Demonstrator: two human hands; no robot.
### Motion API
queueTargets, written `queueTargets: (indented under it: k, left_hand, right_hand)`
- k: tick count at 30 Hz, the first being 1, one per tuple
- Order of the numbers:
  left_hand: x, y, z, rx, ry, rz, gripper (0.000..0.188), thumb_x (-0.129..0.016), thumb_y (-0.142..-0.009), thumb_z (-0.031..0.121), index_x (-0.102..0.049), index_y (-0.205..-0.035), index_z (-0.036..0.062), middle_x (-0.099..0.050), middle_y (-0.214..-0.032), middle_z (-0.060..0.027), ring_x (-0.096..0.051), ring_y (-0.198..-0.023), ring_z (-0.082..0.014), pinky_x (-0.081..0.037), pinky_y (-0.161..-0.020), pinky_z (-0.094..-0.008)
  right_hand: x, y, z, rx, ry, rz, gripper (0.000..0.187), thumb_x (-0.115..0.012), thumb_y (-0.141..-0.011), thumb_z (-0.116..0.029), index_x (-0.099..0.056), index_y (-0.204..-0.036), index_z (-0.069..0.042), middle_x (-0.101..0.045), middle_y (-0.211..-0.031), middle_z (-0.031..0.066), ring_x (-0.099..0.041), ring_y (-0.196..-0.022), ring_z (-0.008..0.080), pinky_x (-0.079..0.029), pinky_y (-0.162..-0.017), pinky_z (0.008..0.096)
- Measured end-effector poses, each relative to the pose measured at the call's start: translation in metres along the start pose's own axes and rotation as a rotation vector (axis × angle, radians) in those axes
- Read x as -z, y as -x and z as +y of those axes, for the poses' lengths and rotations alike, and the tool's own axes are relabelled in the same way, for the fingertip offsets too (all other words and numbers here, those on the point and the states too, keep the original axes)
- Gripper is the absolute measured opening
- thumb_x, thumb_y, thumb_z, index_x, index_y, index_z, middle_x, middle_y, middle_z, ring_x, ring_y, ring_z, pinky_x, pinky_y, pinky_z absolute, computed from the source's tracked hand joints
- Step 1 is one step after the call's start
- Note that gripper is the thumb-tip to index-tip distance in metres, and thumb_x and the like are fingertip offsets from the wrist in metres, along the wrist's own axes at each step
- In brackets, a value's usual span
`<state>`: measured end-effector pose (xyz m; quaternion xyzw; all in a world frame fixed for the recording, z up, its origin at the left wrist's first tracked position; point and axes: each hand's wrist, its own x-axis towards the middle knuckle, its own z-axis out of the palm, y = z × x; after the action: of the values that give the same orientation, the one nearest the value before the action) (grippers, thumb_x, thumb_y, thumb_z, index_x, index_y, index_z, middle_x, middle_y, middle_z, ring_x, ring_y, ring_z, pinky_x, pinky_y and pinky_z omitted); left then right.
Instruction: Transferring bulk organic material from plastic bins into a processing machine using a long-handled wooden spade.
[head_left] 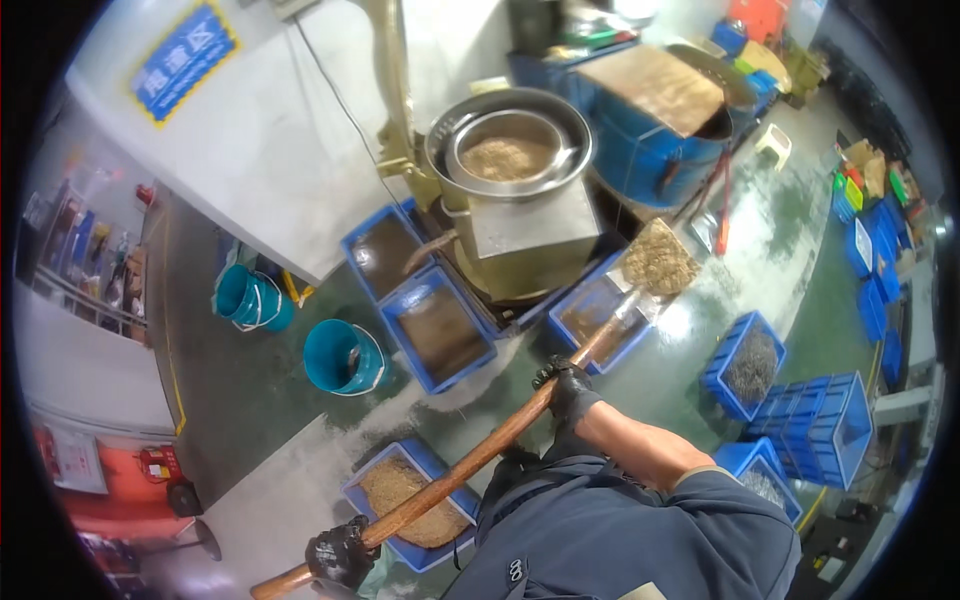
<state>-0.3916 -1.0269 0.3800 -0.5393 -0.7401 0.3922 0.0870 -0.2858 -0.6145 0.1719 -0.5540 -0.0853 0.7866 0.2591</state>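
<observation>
a green floor (250, 390), wet and glossy, ran beneath a grey wall (250, 130) with a blue sign (183, 60); stacked blue crates (815, 420) and two teal buckets (340, 357) stood about.

1. A long shovel (520, 415) is held in both gloved hands; its wooden handle, reddish brown and smooth, is seen running diagonally from the lower left up to the upper right
2. The lower end of the handle is gripped by the left hand (340, 553) in a black glove, closed around it near the bottom edge
3. The middle of the handle is clasped by the right hand (568, 385), also black-gloved
4. The flat metal blade (655, 262) is raised above the floor and heaped with coarse tan sawdust-like material (660, 258)
5. The blade is seen just right of a metal machine, above a blue crate
</observation>
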Motion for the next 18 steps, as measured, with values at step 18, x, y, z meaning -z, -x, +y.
queueTargets:
  k: [18]
  left_hand:
    - [0.046, 0.007, 0.010, 0.577, 0.791, -0.165, 0.030, -0.067, -0.077, 0.037, -0.067, -0.098, 0.0152, -0.067, -0.077, -0.0108, -0.065, -0.069, -0.0295, -0.053, -0.061, -0.0404]
  right_hand:
    - [-0.120, -0.024, -0.033, -0.065, 0.299, -0.410, 0.024, -0.051, -0.090, -0.012, -0.065, -0.108, -0.005, -0.060, -0.074, 0.0082, -0.055, -0.066, 0.0173, -0.047, -0.060, 0.0277]
